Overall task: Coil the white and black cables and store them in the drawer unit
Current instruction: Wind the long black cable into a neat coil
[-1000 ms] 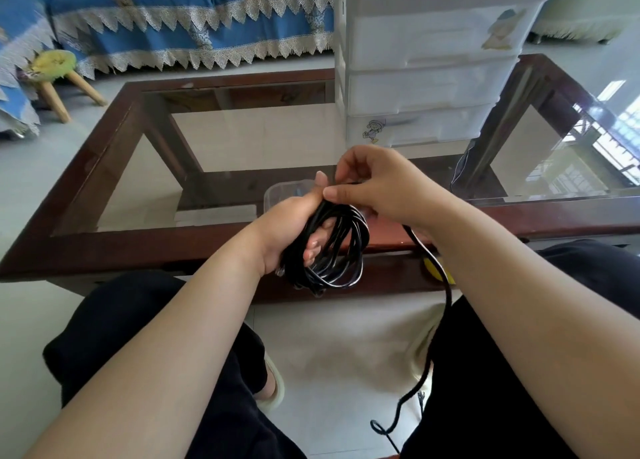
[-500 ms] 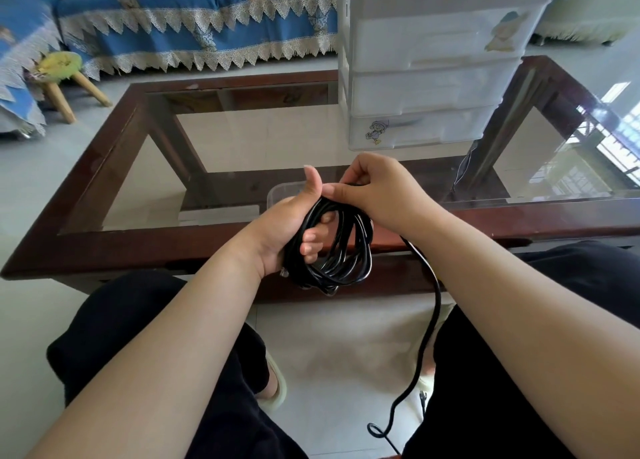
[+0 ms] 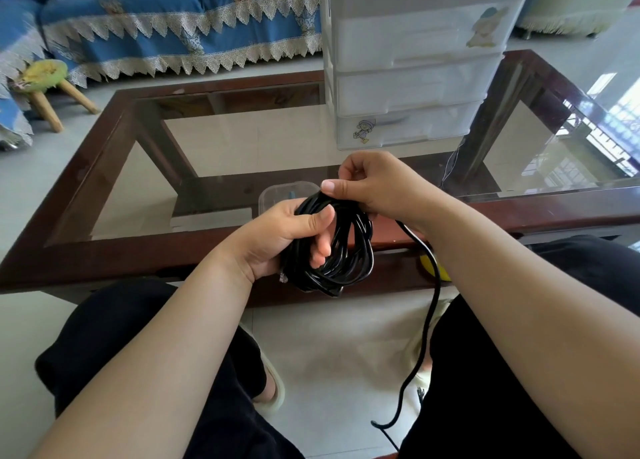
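Both hands meet over the near edge of a table, seen from above by the person seated at it. Behind them, a blue sofa [image 3: 180, 26] with a lace-trimmed cover spans the back of the room. A glass-topped table [image 3: 86, 181] with a dark wooden frame fills the middle. On its far right side stands a white plastic drawer unit [image 3: 408, 64], all its drawers closed. Closer in, the left hand [image 3: 277, 240] curls its fingers through a thick coil of black cable [image 3: 349, 261], thumb pressed on top. The right hand [image 3: 377, 188] pinches the top of the coil, fingers bent; the loose cable end trails from it to the floor. A small clear container [image 3: 273, 195] sits just behind the hands.
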`<state>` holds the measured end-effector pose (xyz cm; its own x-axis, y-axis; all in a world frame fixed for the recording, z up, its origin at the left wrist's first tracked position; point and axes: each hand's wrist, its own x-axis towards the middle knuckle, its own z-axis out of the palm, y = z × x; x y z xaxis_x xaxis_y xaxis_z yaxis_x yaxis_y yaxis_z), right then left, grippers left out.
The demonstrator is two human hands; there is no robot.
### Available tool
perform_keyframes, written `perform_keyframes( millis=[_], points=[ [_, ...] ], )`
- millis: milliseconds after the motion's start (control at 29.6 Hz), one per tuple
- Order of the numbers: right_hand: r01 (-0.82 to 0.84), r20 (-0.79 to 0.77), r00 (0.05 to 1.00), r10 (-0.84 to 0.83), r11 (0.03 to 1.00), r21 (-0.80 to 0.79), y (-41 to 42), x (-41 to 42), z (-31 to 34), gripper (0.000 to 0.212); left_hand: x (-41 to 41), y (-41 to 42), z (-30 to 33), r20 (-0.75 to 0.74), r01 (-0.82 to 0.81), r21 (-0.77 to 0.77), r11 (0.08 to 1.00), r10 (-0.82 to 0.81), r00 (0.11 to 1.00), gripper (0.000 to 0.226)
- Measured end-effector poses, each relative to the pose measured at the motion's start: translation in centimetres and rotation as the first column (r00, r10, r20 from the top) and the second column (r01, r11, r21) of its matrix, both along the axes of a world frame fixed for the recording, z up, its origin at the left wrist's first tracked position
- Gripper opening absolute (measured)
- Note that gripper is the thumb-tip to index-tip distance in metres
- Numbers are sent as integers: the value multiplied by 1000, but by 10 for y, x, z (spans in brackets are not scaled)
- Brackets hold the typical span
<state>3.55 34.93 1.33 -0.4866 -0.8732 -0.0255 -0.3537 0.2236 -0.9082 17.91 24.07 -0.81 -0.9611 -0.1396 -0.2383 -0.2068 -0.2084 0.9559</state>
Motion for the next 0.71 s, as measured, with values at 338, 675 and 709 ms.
perform_keyframes(
  millis=[338,675,709],
  points=[
    [-68,317,945,78,997,-42,17,-21,-4,19,-5,2,3,-18,31,104,994,-29,999,37],
    [-97,256,961,107,994,-49,28,-35,-15,30,-5,1,9,-54,26,223,974,-15,998,56],
    [-79,204,975,87,996,-43,27,-33,-17,37,-5,1,11,-61,16,246,969,-1,998,55]
  ],
)
